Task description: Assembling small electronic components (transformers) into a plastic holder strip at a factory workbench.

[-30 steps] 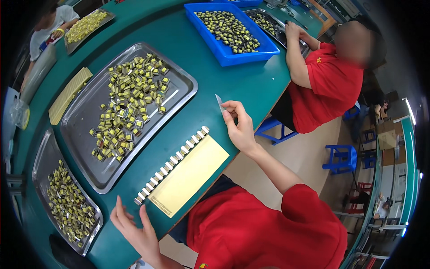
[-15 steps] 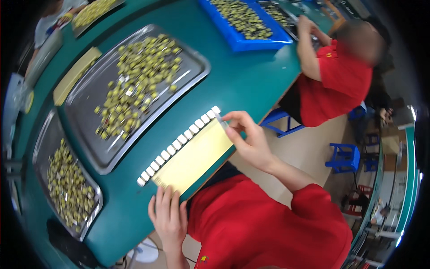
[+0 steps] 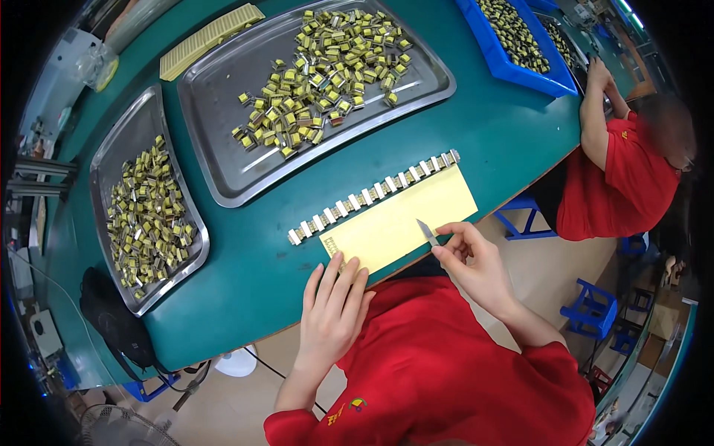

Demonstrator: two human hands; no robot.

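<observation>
A yellow rectangular sheet (image 3: 401,221) lies near the table's front edge. Beyond it runs a slanting row of small white-topped metal parts with yellow between them (image 3: 367,198). My left hand (image 3: 336,301) rests flat at the sheet's left end, fingers stretched out, its fingertips on the sheet's lower left corner. Over the sheet's near right side, my right hand (image 3: 476,266) pinches a small pointed knife blade (image 3: 427,232) between thumb and fingers. The blade's tip points away from me, toward the row. The lower part of the blade is hidden in my fingers.
A large metal tray (image 3: 245,175) and a smaller one (image 3: 199,249) hold many yellow-and-metal parts. Yellow strips (image 3: 212,41) lie behind the large tray. A blue bin (image 3: 554,85) stands far right, near a person in red (image 3: 595,178). A black bag (image 3: 111,320) sits left.
My right hand has moved with the blade from the row's far right end back to the near part of the sheet. The whole view has shifted and turned. My left hand stays at the sheet's left end.
</observation>
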